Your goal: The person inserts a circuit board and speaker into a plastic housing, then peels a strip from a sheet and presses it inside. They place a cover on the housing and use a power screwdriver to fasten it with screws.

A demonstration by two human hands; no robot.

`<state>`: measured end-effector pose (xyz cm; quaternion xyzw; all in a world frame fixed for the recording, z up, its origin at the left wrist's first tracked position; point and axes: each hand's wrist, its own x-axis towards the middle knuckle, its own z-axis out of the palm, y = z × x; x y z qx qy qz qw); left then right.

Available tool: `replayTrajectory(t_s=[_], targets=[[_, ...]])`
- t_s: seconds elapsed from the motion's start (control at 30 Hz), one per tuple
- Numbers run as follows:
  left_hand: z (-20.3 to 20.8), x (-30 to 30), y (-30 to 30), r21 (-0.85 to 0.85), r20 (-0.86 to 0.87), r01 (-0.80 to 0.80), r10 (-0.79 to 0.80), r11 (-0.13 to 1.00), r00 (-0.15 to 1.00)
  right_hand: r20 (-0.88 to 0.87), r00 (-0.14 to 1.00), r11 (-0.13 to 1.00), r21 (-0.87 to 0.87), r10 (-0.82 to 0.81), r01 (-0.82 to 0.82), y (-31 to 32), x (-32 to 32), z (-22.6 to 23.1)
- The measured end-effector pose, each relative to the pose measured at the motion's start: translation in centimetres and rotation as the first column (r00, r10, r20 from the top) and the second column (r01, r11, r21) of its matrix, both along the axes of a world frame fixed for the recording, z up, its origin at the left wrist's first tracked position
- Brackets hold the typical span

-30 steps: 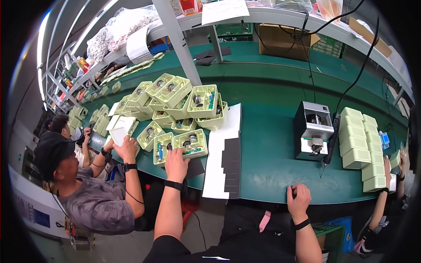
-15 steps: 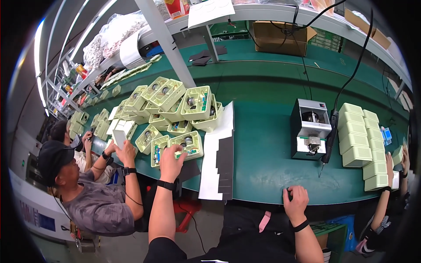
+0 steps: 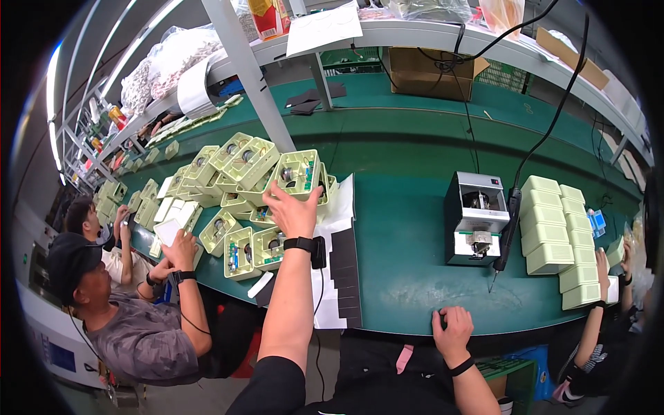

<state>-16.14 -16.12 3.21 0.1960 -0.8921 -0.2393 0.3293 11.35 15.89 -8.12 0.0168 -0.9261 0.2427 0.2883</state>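
My left hand (image 3: 294, 213) reaches over the pile, its thumb and fingers spread at the near side of a pale green plastic housing (image 3: 308, 160). That housing is open on top and shows a round grey part and a green circuit board; whether my fingers touch it I cannot tell. Below and left of my wrist sit more open housings (image 3: 240, 254) with parts inside. My right hand (image 3: 454, 332) rests at the table's front edge, fingers loosely bent and a little apart, with nothing visible in it.
A black and silver machine (image 3: 477, 218) stands right of centre, beside a hanging black electric screwdriver (image 3: 508, 228). Stacked pale green housings (image 3: 546, 228) lie further right. White and dark sheets (image 3: 344, 270) lie by the pile. A co-worker (image 3: 138, 304) sits on the left; another person's hands (image 3: 604, 270) show at right.
My left hand has moved forward and right, from the nearer housings to the one higher in the pile. My right hand stays at the table's edge. The view has shifted slightly.
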Motion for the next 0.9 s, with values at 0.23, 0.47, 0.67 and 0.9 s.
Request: replayTrajectory(t_s=[0.23, 0.47, 0.67, 0.9], targets=[[0.3, 2.0, 0.1, 0.104, -0.211, 0.193, -0.168, 0.976, 0.963, 0.057, 0.998, 1.0, -0.006, 0.019, -0.019, 0.3, 0.1, 0.6], [-3.9, 14.6, 1.3, 0.354, -0.19, 0.733, -0.723, 0.58, 0.664, 0.073, 0.997, 0.999, -0.037, 0.038, -0.036, 0.4, -0.1, 1.0], [-5.7, 19.6, 3.4, 0.203, 0.109, 0.776, -0.801, 0.598, 0.589, 0.091, 0.995, 0.999, -0.011, 0.045, -0.044, 0.5, 0.3, 0.8], [-5.4, 23.2, 0.8, 0.212, 0.012, 0.624, -0.64, 0.752, 0.768, 0.163, 0.984, 0.994, -0.095, 0.078, -0.063, 0.3, 0.6, 2.2]])
